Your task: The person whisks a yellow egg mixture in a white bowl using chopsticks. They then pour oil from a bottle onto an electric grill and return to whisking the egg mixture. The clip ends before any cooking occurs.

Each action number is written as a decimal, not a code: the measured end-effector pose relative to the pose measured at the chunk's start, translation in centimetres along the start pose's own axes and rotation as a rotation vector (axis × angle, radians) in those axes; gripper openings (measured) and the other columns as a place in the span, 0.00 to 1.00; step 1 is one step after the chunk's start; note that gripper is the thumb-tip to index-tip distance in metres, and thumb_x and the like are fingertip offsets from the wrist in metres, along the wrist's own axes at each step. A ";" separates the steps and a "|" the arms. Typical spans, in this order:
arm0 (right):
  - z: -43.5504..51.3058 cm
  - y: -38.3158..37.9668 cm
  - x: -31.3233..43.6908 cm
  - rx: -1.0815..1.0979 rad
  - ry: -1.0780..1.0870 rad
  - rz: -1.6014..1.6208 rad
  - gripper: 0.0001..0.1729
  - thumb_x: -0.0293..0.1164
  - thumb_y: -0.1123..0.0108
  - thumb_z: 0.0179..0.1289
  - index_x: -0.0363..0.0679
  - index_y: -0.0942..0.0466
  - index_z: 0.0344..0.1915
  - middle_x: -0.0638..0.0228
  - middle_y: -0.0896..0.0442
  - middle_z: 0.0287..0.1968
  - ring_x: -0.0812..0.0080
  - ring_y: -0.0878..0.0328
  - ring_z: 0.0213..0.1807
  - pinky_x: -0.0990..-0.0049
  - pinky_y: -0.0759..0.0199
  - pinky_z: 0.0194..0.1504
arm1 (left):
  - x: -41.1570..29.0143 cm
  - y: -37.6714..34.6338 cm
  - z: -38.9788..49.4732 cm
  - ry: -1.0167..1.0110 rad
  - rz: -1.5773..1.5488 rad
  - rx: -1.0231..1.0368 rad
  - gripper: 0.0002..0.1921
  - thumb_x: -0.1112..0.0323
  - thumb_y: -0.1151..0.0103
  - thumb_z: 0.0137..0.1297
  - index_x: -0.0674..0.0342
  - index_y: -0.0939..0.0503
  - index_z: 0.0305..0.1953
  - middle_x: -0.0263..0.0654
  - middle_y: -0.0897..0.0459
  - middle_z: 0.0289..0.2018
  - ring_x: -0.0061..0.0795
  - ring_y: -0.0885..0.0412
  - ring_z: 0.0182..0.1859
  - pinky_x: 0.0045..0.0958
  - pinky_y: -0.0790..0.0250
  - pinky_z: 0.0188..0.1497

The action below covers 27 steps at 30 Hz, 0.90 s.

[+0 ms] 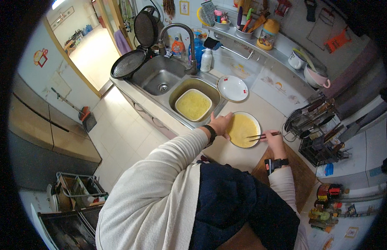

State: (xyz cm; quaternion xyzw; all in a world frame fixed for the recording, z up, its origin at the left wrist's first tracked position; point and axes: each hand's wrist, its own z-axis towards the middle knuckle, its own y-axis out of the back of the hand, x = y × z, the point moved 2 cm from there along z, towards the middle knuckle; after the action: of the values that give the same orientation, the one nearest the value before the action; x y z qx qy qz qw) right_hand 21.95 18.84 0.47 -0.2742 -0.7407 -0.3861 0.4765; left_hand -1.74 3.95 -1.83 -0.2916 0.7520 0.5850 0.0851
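Note:
A round white plate or shallow bowl [259,127] of yellow liquid rests on the countertop. My left hand [220,124] grips its left rim, thumb and fingers spread along the edge. From the right, my right hand [273,139] is closed on a pair of dark chopsticks [257,137], whose tips are in the liquid. Behind the bowl, beside the sink, lies a white dish with red cherry prints [233,88]. In the right sink basin stands a squarish white tub [193,104] with yellowish contents.
The double sink [162,76] and its faucet [192,47] are at the left, near an open electric griddle [128,64]. A white pump bottle [206,60] stands behind. On the right are a wooden board [298,181] and a black utensil rack [315,150]. A shelf [259,51] runs along the wall.

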 end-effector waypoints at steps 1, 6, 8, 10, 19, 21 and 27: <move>0.1 -0.2 0.0 0.032 0.096 -0.063 0.11 0.26 0.44 0.65 0.26 0.21 0.35 0.57 0.16 0.31 0.67 0.16 0.33 0.74 0.20 0.35 | -0.1 0.0 0.0 0.001 -0.002 0.000 0.67 0.51 0.19 0.32 0.50 0.58 0.72 0.40 0.29 0.63 0.42 0.35 0.67 0.75 0.66 0.65; -0.5 -1.7 -0.1 0.166 0.286 -0.119 0.11 0.26 0.43 0.65 0.26 0.21 0.38 0.58 0.16 0.32 0.70 0.17 0.33 0.75 0.20 0.37 | -0.4 0.2 -0.8 -0.030 -0.034 -0.088 0.61 0.55 0.19 0.32 0.51 0.50 0.68 0.40 0.25 0.58 0.44 0.31 0.64 0.72 0.66 0.66; -0.7 -1.5 0.1 0.306 0.122 0.057 0.11 0.25 0.44 0.65 0.26 0.20 0.38 0.58 0.16 0.32 0.69 0.16 0.33 0.74 0.19 0.36 | -0.4 0.2 -0.8 -0.022 -0.036 -0.073 0.61 0.55 0.19 0.32 0.52 0.50 0.68 0.40 0.25 0.58 0.43 0.31 0.64 0.71 0.66 0.66; -0.4 -0.4 0.9 0.179 0.089 -0.003 0.11 0.25 0.44 0.65 0.25 0.20 0.37 0.58 0.16 0.32 0.68 0.16 0.33 0.74 0.19 0.35 | -0.3 0.2 -0.5 -0.006 -0.029 -0.047 0.61 0.55 0.18 0.32 0.52 0.50 0.68 0.40 0.25 0.59 0.43 0.31 0.64 0.71 0.66 0.66; -1.3 -2.4 0.8 0.379 0.202 0.030 0.10 0.25 0.43 0.64 0.26 0.20 0.37 0.58 0.15 0.32 0.68 0.16 0.33 0.74 0.20 0.37 | 0.1 -0.3 0.1 -0.001 -0.005 -0.012 0.66 0.51 0.19 0.31 0.50 0.56 0.71 0.38 0.31 0.64 0.41 0.35 0.67 0.74 0.66 0.65; -0.9 -1.7 0.9 0.258 0.109 -0.017 0.10 0.25 0.43 0.64 0.26 0.20 0.37 0.57 0.15 0.32 0.68 0.16 0.31 0.75 0.20 0.35 | 0.1 -0.2 -0.1 0.005 -0.035 -0.027 0.65 0.53 0.19 0.31 0.51 0.54 0.71 0.40 0.29 0.62 0.42 0.34 0.66 0.71 0.67 0.66; -1.4 -2.9 1.5 0.104 0.398 -0.253 0.11 0.27 0.41 0.62 0.27 0.20 0.34 0.61 0.16 0.27 0.74 0.18 0.27 0.76 0.26 0.30 | -0.1 -0.3 0.1 0.008 -0.002 -0.017 0.66 0.50 0.19 0.31 0.50 0.56 0.71 0.37 0.30 0.64 0.41 0.34 0.67 0.75 0.65 0.65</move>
State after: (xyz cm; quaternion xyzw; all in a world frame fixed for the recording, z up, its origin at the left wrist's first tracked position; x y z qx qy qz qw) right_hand 19.79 16.08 1.27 -0.0727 -0.6796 -0.4504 0.5744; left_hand -1.54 4.06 -2.05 -0.2952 0.7470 0.5903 0.0803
